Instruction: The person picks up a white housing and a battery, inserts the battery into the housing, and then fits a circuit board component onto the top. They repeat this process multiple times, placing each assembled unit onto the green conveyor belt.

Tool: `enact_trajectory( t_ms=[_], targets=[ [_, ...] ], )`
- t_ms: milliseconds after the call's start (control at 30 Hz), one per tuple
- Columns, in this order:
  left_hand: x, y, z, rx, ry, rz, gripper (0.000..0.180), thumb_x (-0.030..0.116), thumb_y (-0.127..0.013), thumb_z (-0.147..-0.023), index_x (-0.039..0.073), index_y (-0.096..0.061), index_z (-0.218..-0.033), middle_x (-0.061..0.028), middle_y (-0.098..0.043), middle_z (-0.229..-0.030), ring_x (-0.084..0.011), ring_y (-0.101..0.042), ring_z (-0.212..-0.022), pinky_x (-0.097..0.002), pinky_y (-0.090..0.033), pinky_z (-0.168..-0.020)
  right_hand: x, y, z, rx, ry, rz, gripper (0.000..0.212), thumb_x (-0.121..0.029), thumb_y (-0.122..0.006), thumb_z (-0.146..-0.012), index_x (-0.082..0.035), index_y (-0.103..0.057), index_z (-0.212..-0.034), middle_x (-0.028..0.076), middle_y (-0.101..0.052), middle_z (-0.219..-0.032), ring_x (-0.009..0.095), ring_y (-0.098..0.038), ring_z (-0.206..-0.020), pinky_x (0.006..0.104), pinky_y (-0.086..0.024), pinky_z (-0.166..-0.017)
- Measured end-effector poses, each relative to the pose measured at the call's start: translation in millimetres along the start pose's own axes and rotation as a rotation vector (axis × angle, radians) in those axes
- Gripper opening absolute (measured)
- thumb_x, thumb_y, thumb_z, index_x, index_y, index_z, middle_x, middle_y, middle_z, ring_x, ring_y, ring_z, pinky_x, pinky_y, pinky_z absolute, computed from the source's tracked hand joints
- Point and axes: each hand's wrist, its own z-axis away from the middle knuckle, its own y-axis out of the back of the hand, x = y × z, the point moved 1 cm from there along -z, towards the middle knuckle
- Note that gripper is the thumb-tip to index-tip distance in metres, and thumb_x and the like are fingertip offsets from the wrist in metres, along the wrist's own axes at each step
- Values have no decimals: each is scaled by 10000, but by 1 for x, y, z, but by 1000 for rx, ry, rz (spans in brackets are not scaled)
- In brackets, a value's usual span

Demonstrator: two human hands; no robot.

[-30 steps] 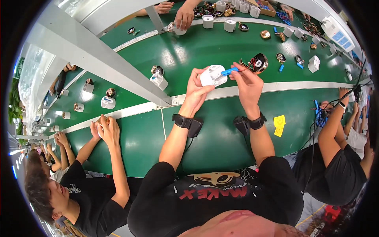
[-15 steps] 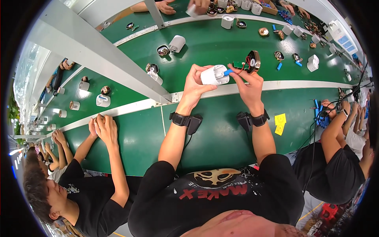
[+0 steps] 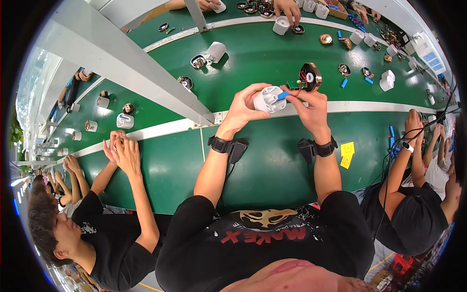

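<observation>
Now our hands sit lower and nearer to us than a second ago, above the white stripe that runs along the green table (image 3: pixel 272 160) rather than out over the far lane. The grip has not changed between frames: our left hand (image 3: pixel 243 107) is wrapped around the white round housing (image 3: pixel 267 100), and our right hand (image 3: pixel 311 104) pinches the small blue cylinder (image 3: pixel 283 96) at its open end. We judge that the fitting of the blue piece goes on and is not finished, since a good part of it still stands out of the housing.

Meanwhile the line has moved: the white housing with its round part (image 3: pixel 209 53) that lay close by our work now lies farther up the table, past the grey beam (image 3: pixel 146 73).

As for the housing, it is white plastic, short and drum-shaped, with ribs or slots showing on its face; it is held on its side, off the table. Just behind our right hand a round part with a brass-coloured rim (image 3: pixel 311 77) stands tilted, its red and black wires running toward our fingers. A neighbour's hands (image 3: pixel 119 148) rest together on the table at our left.
</observation>
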Motion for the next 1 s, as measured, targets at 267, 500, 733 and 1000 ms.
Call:
enact_trajectory(
  t_ms=[267, 500, 733, 1000],
  targets=[
    [6, 8, 1, 62, -70, -38, 708, -116, -772, -583, -8, -504, -1229, -104, -561, -1180, -187, -551, -1102, -323, -456, -960, -15, -13, -8, -129, 115, 135, 489, -70, -788, -678, -49, -631, -1140, 124, -613, -1194, 270, -580, -1103, 344, -449, -933],
    [10, 6, 5, 131, -59, -78, 587, -105, -772, -600, -1, -514, -1117, -90, -574, -1122, -180, -565, -1057, -329, -483, -917, -4, -39, 4, -157, -87, 43, 692, -88, -835, -609, -71, -554, -1241, 124, -566, -1258, 286, -546, -1157, 351, -428, -971],
    [12, 8, 4, 106, -73, -88, 551, -101, -784, -599, 21, -514, -1063, -90, -573, -1119, -178, -570, -1038, -327, -491, -900, 5, -39, 5, -177, -78, -12, 681, -61, -825, -615, -59, -553, -1239, 123, -589, -1228, 258, -562, -1140, 352, -439, -964],
    [12, 10, -2, 76, -42, -99, 560, -70, -810, -578, 44, -512, -1038, -65, -565, -1081, -167, -569, -1021, -331, -474, -905, -1, -26, -3, -145, -95, -108, 433, -22, -729, -725, -20, -605, -1139, 133, -629, -1139, 269, -581, -1089, 349, -462, -913]
  ],
)
